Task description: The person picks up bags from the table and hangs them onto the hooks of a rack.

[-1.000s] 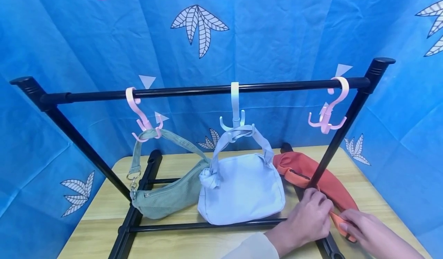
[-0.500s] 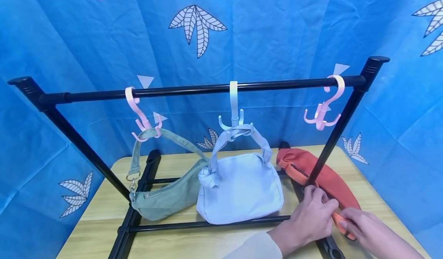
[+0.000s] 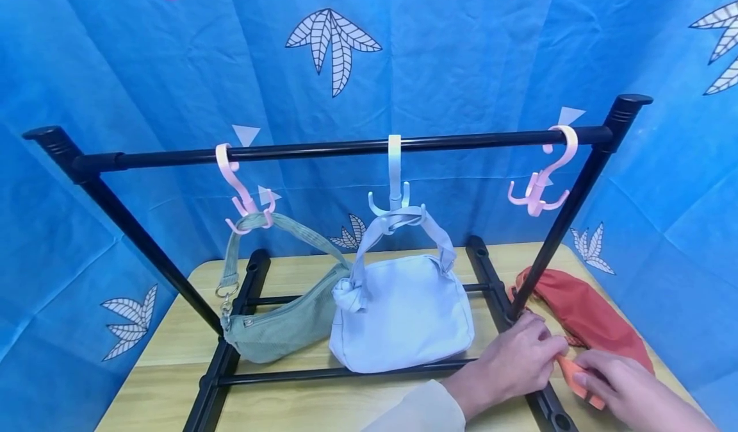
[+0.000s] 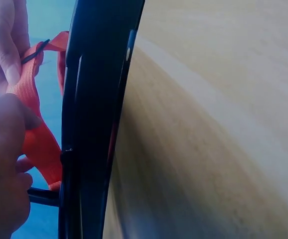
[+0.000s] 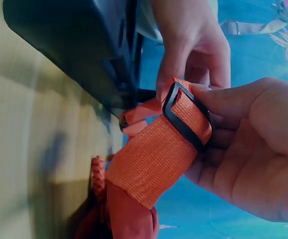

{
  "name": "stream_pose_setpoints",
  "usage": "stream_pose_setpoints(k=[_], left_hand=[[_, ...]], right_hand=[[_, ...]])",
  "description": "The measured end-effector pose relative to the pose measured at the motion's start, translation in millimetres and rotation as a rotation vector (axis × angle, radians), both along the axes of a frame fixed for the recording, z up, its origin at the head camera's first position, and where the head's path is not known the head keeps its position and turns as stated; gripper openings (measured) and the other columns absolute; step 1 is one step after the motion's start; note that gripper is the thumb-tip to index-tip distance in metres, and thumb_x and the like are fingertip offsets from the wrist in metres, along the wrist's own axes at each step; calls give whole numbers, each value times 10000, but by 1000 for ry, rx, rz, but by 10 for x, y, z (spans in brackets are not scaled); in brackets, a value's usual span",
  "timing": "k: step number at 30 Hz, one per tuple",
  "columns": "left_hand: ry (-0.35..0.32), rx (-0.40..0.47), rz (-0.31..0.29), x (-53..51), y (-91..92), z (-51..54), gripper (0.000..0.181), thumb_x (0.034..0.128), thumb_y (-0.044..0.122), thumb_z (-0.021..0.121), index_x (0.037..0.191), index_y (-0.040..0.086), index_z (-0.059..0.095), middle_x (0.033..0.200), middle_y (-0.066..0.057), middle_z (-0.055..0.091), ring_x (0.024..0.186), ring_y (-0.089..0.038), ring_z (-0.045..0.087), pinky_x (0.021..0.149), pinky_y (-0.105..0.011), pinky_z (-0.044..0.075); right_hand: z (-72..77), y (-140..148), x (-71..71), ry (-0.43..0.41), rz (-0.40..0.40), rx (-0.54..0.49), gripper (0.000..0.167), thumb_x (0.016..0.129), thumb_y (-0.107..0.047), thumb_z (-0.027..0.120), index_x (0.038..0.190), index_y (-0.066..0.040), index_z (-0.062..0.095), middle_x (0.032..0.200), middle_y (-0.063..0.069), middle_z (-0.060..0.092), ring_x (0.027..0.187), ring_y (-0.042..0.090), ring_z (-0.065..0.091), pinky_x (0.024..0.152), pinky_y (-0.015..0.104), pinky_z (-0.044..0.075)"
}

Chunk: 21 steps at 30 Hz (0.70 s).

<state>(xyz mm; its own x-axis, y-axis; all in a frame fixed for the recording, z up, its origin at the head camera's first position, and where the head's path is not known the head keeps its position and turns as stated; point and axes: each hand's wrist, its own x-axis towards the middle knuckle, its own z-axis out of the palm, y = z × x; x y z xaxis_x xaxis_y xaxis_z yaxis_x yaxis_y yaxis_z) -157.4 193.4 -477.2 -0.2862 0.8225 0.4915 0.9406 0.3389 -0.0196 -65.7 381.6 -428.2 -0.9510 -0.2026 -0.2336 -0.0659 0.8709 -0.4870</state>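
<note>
A red waist bag [image 3: 599, 316] lies on the tabletop at the right, behind the rack's right post. From it runs an orange webbing strap [image 3: 578, 384], with a black slider buckle [image 5: 176, 122] on it in the right wrist view. My left hand [image 3: 519, 361], beside the foot of that post, pinches the strap. Just to its right, my right hand [image 3: 623, 381] grips the strap by the slider, thumb on top. In the left wrist view the strap loops between my hands beside the black rack foot [image 4: 94, 124]. The left fingertips are partly hidden.
A black rack's top bar [image 3: 311, 150] carries a left pink hook [image 3: 245, 201] with a green corduroy bag [image 3: 288, 329], a blue hook [image 3: 394, 169] with a pale blue bag [image 3: 403, 316], and a right pink hook [image 3: 539, 191]. A patterned blue cloth [image 3: 461, 47] hangs behind.
The red bag has slid right and toward me, exposing the rack's far right foot. Both hands stay near the post's base, still on the strap. The right pink hook has swung slightly.
</note>
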Motion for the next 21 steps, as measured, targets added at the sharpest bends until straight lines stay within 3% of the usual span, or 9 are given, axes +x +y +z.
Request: stream_pose_setpoints(k=[6, 13, 21], left_hand=[[17, 26, -32, 4, -11, 57, 196, 1044, 302, 594, 1201, 307, 710, 1053, 168, 668, 1056, 22, 578, 1086, -103, 398], [-34, -39, -50, -43, 14, 99, 208, 1054, 389, 585, 1175, 316, 738, 1080, 221, 719, 1035, 71, 580, 1064, -67, 372], [-124, -81, -27, -87, -9, 61, 208, 1048, 456, 583, 1118, 311, 716, 913, 258, 656, 916, 81, 505, 976, -36, 370]], right_hand=[[80, 87, 103, 88, -19, 37, 155, 1055, -123, 578, 905, -130, 615, 691, -118, 491, 587, -35, 428, 546, 215, 334], [214, 22, 198, 108, -166, 145, 152, 1074, -192, 561, 953, -127, 628, 726, -67, 490, 588, 2, 392, 547, 218, 342], [299, 42, 333, 445, -168, 177, 112, 1010, -166, 671, 904, -167, 634, 679, -160, 386, 571, -47, 301, 517, 201, 281]])
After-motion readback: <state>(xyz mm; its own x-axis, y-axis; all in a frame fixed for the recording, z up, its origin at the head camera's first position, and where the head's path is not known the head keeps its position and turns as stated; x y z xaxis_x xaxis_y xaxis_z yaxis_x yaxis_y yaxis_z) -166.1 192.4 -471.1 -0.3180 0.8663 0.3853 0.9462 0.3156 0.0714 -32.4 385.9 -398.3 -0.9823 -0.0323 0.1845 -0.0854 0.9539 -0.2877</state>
